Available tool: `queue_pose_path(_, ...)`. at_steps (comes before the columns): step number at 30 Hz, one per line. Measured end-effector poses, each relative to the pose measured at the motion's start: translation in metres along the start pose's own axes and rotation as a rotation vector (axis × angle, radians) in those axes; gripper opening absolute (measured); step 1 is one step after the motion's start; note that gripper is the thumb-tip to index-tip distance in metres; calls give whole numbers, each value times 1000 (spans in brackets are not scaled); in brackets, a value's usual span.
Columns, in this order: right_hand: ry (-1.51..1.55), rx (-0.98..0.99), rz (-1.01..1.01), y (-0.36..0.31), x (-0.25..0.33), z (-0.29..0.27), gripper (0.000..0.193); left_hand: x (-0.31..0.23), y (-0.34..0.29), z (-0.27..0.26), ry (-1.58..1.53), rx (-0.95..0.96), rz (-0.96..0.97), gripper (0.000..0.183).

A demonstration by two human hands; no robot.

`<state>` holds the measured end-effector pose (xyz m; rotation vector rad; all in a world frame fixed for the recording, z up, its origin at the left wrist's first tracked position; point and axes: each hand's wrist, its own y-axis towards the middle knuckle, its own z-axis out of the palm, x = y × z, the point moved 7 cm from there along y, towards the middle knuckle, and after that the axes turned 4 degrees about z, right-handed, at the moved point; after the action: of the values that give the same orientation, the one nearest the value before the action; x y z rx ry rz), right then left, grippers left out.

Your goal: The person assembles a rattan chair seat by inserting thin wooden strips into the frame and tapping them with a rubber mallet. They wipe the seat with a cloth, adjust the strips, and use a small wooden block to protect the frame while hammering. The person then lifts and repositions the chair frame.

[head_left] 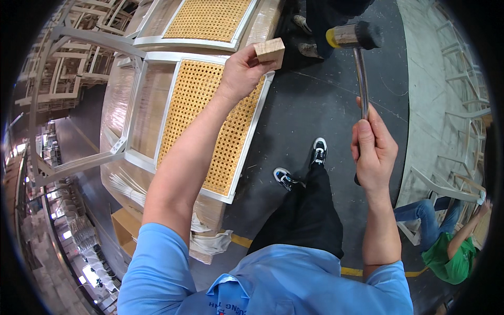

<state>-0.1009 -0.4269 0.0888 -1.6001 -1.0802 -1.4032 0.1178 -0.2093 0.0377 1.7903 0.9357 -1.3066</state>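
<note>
My left hand (242, 72) is closed around a small wooden block (270, 51), held above the far right corner of a white chair frame (242, 153) with a woven cane panel (195, 102). In my right hand (376, 149) is a mallet (355, 35), gripped by its handle and raised over the floor. Its metal head has one yellow face and one black face. The block and the mallet head are apart. Part of the chair frame and its cane is hidden under my left forearm.
Another cane-panelled frame (207, 20) lies beyond, on the same plastic-wrapped table (118, 100). A person's shoes (310, 50) stand ahead. At the lower right a person in a green shirt (446, 260) handles a frame. White cords (126, 185) and a cardboard box (125, 231) are at the left.
</note>
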Motion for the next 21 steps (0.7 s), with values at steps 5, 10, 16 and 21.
queue_pose_path(5, -66, 19, -16, 1, -6, 7, 37, 16, -5, 11, -26, 53, -90, 40)
queue_pose_path(10, -144, 51, -102, 9, 12, 19, 36, 22, -6, 13, -44, 46, -74, 41)
queue_pose_path(16, -148, 10, -285, 12, 34, 37, 35, 21, -8, 14, -2, 58, -50, 43)
queue_pose_path(21, -317, 171, -37, 33, 11, 45, 34, 14, -6, 12, 70, -7, -98, 39)
